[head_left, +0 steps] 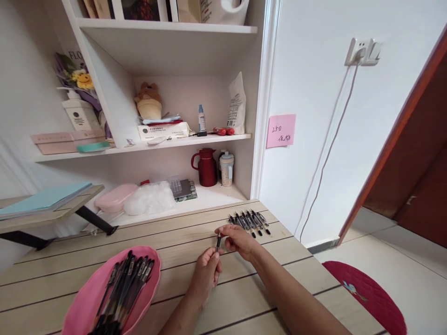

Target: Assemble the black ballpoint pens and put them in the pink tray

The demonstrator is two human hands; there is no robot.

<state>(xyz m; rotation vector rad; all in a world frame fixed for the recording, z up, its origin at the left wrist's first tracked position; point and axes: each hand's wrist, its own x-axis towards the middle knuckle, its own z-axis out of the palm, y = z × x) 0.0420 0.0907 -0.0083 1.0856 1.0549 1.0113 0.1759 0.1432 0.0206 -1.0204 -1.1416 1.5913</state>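
Note:
My left hand (206,270) is closed around a black pen (218,243), held above the table with its narrow end pointing up and away. My right hand (240,241) is at that upper end, its fingers curled and the fingertips against the pen's tip. Whether a small part sits between those fingertips is too small to tell. Just beyond my right hand, several pens (248,221) with dark ends lie side by side in a row on the table. At the near left, a pink oval tray (156,274) holds a heap of several black pens (124,288).
The slatted wooden table (181,253) meets a white shelf unit (167,145) at the back. A red jug (207,168) and a pale cup (226,168) stand there. A small raised stand (82,200) is at left, a red stool (366,298) at right.

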